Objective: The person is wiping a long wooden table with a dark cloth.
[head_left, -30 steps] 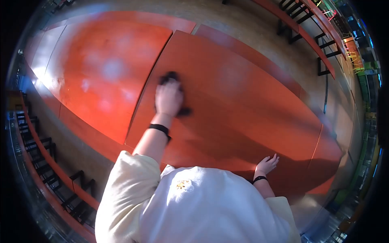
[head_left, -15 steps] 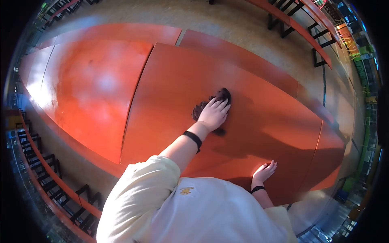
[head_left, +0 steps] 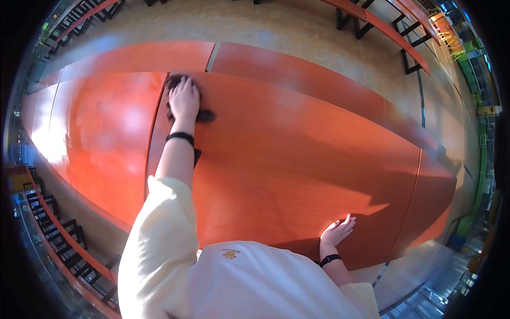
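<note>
My left hand [head_left: 184,99] presses a dark brown cloth [head_left: 173,85] onto the orange-red tabletop [head_left: 276,159], up by the far left corner of this table section. Its fingers lie over the bunched cloth, and parts of the cloth show around the hand. On the near right side of the same table, my right hand [head_left: 338,232] rests at the surface with its fingers stretched out and nothing seen in them. Both wrists wear black bands.
A second table section [head_left: 101,122] adjoins on the left across a narrow seam, with glare on it. A long red bench [head_left: 297,74] runs along the far side. More benches with black legs [head_left: 58,228] stand at lower left and upper right.
My left hand has slid the cloth from the middle of the table to the far left, by the seam. My right hand stays near the same spot, and the view has shifted slightly.
</note>
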Tool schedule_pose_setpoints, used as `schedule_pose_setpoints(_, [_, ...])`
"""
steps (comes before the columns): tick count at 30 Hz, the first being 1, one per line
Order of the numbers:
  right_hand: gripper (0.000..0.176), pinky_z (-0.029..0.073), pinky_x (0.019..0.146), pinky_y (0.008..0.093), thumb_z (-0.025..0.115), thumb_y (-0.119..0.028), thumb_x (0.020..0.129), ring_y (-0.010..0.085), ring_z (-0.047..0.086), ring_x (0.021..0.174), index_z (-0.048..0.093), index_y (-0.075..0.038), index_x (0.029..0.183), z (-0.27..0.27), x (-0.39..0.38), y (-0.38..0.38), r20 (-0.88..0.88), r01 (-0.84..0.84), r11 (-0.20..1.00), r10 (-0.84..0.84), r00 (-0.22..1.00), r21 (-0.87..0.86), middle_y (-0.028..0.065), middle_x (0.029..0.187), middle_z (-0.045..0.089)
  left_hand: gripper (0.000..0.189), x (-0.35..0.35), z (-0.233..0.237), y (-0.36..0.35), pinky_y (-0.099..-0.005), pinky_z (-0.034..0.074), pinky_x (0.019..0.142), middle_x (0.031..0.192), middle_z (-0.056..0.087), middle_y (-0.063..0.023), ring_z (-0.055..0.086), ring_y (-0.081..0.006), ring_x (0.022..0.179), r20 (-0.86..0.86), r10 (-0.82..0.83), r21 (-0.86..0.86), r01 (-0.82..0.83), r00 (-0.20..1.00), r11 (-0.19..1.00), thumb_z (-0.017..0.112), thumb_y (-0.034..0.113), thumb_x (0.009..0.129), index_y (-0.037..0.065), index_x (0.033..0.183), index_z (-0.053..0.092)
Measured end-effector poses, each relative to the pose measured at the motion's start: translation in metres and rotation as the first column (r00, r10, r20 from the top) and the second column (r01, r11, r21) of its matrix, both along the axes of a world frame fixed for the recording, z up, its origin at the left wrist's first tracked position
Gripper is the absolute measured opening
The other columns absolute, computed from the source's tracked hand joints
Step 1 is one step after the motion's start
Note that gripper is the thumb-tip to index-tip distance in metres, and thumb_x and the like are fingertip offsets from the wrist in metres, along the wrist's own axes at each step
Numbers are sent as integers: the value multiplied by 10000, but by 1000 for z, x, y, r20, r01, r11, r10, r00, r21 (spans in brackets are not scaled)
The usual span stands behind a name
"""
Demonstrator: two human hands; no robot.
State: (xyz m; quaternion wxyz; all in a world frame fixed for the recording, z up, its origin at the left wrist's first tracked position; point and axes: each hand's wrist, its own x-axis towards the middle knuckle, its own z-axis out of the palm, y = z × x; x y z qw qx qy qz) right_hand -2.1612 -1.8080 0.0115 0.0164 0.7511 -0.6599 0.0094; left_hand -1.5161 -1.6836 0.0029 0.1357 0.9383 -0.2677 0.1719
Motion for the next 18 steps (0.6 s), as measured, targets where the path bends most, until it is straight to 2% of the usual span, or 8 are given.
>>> schedule_pose_setpoints(6, [541, 166, 1179, 555, 432, -211, 962, 374, 212, 1454, 317, -54, 1467, 4, -1, 1, 46, -4, 1000, 4, 999, 3, 212, 1560, 223, 329, -7, 13, -73, -426, 404, 1022, 1246, 642, -108, 602, -267, 1115, 10, -145, -42, 146, 989, 988, 529, 263, 921, 82, 1172, 641])
schedule_pose_setpoints(7, [544, 167, 1178, 557, 444, -197, 956, 378, 213, 1453, 319, -54, 1466, 4, -1, 1, 54, -10, 1000, 10, 998, 6, 214, 1558, 223, 284, -27, 28, -84, -434, 430, 965, 1159, 666, -101, 616, -277, 1051, -66, -201, -18, 200, 977, 980, 549, 235, 903, 82, 1120, 650])
schedule_pose_setpoints(9, [558, 169, 1172, 567, 470, -186, 942, 383, 218, 1450, 326, -55, 1465, 5, 1, 3, 74, -32, 999, 33, 997, -10, 217, 1553, 231, 203, -78, 21, -108, -440, 455, 879, 999, 662, -100, 617, -303, 921, 71, -337, -114, 343, 939, 932, 579, 199, 839, 91, 1000, 643])
schedule_pose_setpoints(11, [562, 169, 1171, 570, 475, -190, 941, 380, 218, 1451, 326, -59, 1466, 1, -1, 3, 83, -35, 999, 37, 996, -23, 217, 1552, 233, 262, -154, 47, -128, -455, 475, 875, 1051, 671, -129, 611, -351, 947, -149, -458, -25, 459, 877, 888, 611, 186, 808, 98, 1053, 643])
schedule_pose_setpoints(13, [567, 167, 1169, 575, 489, -200, 935, 373, 219, 1453, 339, -66, 1464, -3, -6, 1, 100, -49, 998, 52, 994, -32, 216, 1552, 238, 322, -211, 23, -136, -448, 458, 914, 1196, 635, -120, 620, -310, 997, 33, -660, -101, 659, 751, 745, 610, 193, 811, 59, 1104, 605])
schedule_pose_setpoints(14, [567, 167, 1169, 575, 489, -200, 935, 373, 219, 1453, 339, -66, 1464, -1, -4, 2, 102, -40, 999, 43, 994, -32, 216, 1552, 238, 322, -241, 38, -132, -441, 437, 961, 1225, 624, -137, 613, -301, 1033, -74, -707, 31, 711, 703, 703, 603, 193, 821, 60, 1113, 621])
schedule_pose_setpoints(15, [564, 165, 1171, 572, 491, -199, 934, 374, 217, 1454, 346, -65, 1462, 2, -1, 2, 105, -22, 1000, 22, 994, -4, 215, 1553, 239, 342, -266, 49, -125, -435, 419, 987, 1239, 620, -143, 604, -290, 1040, -199, -748, -52, 756, 632, 653, 596, 201, 836, 57, 1145, 627])
schedule_pose_setpoints(18, [558, 155, 1176, 565, 494, -197, 933, 375, 211, 1456, 361, -62, 1457, 6, 1, 1, 117, -1, 1000, -2, 993, 27, 211, 1556, 241, 393, -323, 28, -71, -433, 383, 1066, 1275, 609, -134, 590, -263, 1109, -171, -859, -173, 844, 482, 508, 644, 208, 841, 59, 1204, 623])
